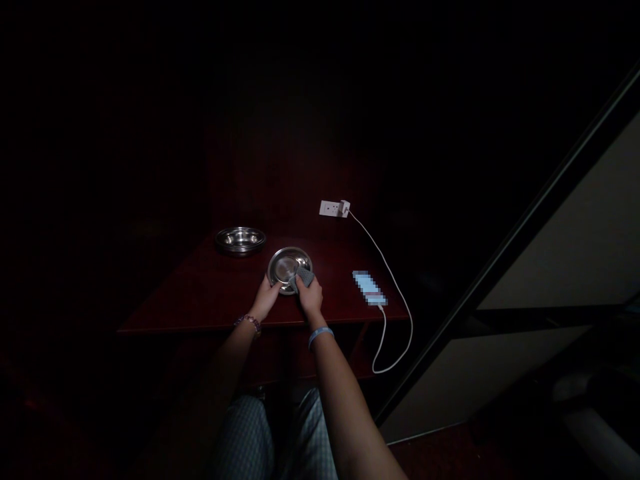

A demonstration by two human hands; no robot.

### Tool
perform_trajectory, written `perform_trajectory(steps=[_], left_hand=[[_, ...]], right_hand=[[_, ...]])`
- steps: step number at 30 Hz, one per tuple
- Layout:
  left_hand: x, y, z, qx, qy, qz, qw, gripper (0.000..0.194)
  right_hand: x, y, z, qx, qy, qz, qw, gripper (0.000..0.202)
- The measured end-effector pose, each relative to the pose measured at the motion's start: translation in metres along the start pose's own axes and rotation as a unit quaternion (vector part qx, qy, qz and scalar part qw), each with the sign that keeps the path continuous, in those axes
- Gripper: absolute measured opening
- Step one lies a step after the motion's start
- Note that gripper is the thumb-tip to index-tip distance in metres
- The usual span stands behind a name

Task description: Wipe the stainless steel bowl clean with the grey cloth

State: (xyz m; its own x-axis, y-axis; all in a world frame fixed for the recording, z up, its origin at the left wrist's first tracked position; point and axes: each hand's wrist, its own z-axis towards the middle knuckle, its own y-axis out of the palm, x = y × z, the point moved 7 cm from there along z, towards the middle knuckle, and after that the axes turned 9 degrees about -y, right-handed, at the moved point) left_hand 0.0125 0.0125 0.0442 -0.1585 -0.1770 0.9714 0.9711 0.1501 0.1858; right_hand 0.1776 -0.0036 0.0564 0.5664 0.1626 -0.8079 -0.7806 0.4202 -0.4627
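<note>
A shiny round metal bowl (285, 268) is held above the front part of the dark red table (200, 293), its inside facing me. My left hand (265, 299) grips its lower left rim, with the thumb over the edge. In my right hand (310, 294) is a grey cloth (305, 275), pressed against the bowl's lower right side. The fingers behind the bowl are hidden. Farther back on the left, a stack of metal bowls (241, 240) rests on the table.
A phone (369, 288) lies on the table's right side. Its white cable (411, 325) loops past the front edge and up to a charger (345, 208) in the wall socket (328, 208). A pale panel with a dark frame (565, 227) stands at the right.
</note>
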Motion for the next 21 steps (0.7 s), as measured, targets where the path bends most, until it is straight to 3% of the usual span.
perform_trajectory(steps=[13,21], left_hand=[[0.0002,-0.0006,-0.0001,-0.012,0.035,0.035,0.999,0.056],[0.0001,-0.0034,-0.0014,-0.003,0.020,0.050,0.999,0.047]], right_hand=[[0.0034,-0.0003,0.0009,0.013,0.016,0.021,1.000,0.038],[0.0023,-0.0017,0.0011,0.022,-0.002,0.033,0.999,0.038]])
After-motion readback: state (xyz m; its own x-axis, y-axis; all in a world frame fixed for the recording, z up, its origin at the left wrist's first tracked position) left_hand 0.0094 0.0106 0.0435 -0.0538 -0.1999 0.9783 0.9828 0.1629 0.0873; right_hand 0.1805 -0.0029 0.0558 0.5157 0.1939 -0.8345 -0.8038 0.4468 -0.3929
